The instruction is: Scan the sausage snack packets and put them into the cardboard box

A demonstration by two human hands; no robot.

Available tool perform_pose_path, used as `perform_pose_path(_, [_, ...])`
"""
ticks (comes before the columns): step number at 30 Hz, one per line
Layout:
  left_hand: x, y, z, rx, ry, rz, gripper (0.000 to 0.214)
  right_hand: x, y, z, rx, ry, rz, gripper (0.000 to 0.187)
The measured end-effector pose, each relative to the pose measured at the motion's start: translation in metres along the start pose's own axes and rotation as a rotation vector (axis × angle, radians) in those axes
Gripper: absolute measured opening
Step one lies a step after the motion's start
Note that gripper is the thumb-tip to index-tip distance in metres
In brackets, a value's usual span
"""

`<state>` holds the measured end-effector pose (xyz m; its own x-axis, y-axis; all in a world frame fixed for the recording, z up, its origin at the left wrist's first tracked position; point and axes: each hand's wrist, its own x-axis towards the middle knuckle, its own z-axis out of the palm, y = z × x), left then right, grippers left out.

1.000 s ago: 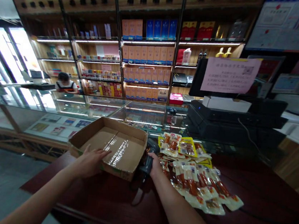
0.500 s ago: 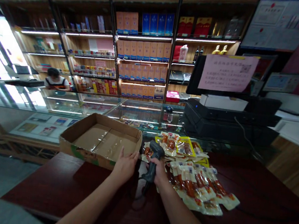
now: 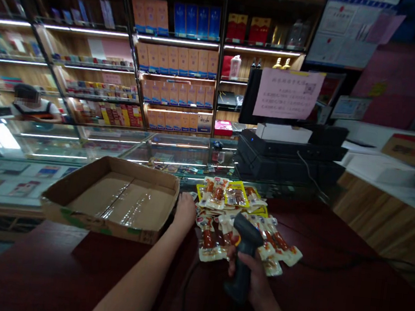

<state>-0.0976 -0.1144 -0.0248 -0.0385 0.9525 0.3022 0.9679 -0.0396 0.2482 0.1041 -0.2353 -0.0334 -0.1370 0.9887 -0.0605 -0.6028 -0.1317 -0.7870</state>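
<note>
Items: your right hand (image 3: 248,275), closed around a black barcode scanner (image 3: 243,259), whose head covers part of the vacuum-sealed meat snack packets (image 3: 214,226) on the counter (image 3: 329,299). Your left hand (image 3: 185,212), loosely curled, sits just beside an open cardboard box (image 3: 112,199). Packet labels are too small to read.

You have a dark grey barcode scanner (image 3: 244,253), and the snack packets (image 3: 210,240) are white with red and yellow. The brown cardboard box (image 3: 73,216) has green marks, near the dark red counter (image 3: 326,299) edge.
</note>
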Motion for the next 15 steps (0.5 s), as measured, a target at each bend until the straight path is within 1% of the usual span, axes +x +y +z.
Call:
perform_pose_path(3, [0.017,-0.001,0.010,0.104,-0.183,-0.219,0.047,-0.008,0.005,-0.007,-0.010,-0.022,-0.001,0.031])
perform_pose_path(5, [0.018,-0.005,0.010,0.103,-0.226,-0.278,0.043,-0.009,0.010,-0.010,-0.019,-0.062,0.005,0.030])
perform_pose_path(9, [0.004,-0.008,0.002,0.034,-0.170,-0.309,0.035,-0.008,0.020,-0.014,-0.022,-0.108,0.013,0.033])
perform_pose_path(11, [-0.008,-0.005,-0.005,-0.035,-0.102,-0.332,0.030,-0.006,0.022,-0.016,-0.024,-0.122,0.008,0.036])
perform_pose_path(13, [-0.026,-0.003,-0.010,-0.143,-0.009,-0.336,0.028,-0.004,0.024,-0.018,-0.029,-0.135,0.012,0.037])
perform_pose_path(15, [-0.046,-0.002,-0.012,-0.348,0.068,-0.308,0.028,-0.003,0.025,-0.020,-0.039,-0.137,0.024,0.037])
